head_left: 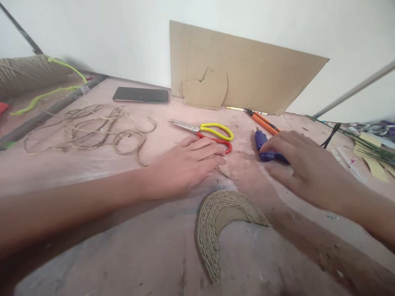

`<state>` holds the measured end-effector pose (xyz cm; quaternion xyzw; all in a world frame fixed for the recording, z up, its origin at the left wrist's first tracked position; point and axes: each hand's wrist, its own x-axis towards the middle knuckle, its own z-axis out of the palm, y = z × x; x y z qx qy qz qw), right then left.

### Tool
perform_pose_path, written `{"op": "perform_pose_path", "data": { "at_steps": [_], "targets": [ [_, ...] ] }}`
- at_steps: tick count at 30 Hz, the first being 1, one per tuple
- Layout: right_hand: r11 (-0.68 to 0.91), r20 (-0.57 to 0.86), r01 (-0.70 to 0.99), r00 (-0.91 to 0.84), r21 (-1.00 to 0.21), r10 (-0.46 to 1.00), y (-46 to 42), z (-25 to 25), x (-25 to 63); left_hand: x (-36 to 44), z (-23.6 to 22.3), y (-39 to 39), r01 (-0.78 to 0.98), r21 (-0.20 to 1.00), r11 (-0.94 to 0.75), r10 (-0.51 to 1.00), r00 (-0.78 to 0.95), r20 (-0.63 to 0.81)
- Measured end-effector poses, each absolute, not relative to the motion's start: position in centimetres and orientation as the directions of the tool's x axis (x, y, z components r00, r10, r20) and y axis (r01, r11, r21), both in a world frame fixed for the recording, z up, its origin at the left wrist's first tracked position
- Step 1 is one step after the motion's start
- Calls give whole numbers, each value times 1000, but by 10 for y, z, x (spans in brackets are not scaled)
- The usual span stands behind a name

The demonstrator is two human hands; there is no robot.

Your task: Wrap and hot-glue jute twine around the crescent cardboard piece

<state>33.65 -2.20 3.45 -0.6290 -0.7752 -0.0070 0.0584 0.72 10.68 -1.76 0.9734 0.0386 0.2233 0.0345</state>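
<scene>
My left hand [191, 162] lies palm down on the table, fingers stretched out by the red handle of the scissors [212, 130]. Jute twine [140, 152] runs in under this hand, and a short end shows past the fingers; its thumb is hidden. On the right, my right hand [304, 168] has its fingers over a purple glue gun [261, 139], whose nozzle points away from me. Nearest to me is a cardboard crescent [228, 216], partly covered with rows of twine [206, 230] along its outer curve.
Loose twine coils [92, 127] spread at left, before a black phone [140, 94]. A big twine spool [31, 74] stands far left. Cardboard [256, 70] leans on the white wall, a cut piece [206, 90] before it. Orange-handled pliers [262, 121] and paper scraps [372, 156] lie right.
</scene>
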Motion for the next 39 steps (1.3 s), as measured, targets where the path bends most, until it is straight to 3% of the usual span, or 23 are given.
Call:
{"op": "perform_pose_path", "data": {
  "at_steps": [4,7,10,14,19,24,27,34,39],
  "targets": [
    [401,9,876,-414,-268,910,-54,38,302,38,-20,119,25,155,-988,84,921,381],
    [425,-32,788,-488,-445,872,-56,35,294,33,-16,116,25,216,-976,108,917,383],
    [443,50,739,-488,-508,871,-36,23,294,11,-7,97,-17,348,-937,146,888,436],
    [505,258,700,-436,-505,862,-2,6,288,-13,-1,62,-124,445,-887,101,889,447],
    [508,481,716,-269,-480,834,-21,14,261,-22,-8,58,-126,394,-910,76,885,459],
    [578,407,600,-410,-554,816,-67,14,238,-26,-14,72,-124,472,-873,106,896,431],
    [597,378,627,-462,-500,802,-72,5,233,-27,-15,73,-128,515,-848,105,911,400],
    [621,384,697,-496,-358,778,-73,1,228,-27,-13,74,-139,483,-864,64,923,378],
    [628,397,706,-500,-328,770,-77,2,227,-25,-5,74,-123,473,-873,47,942,333]
  ]
}}
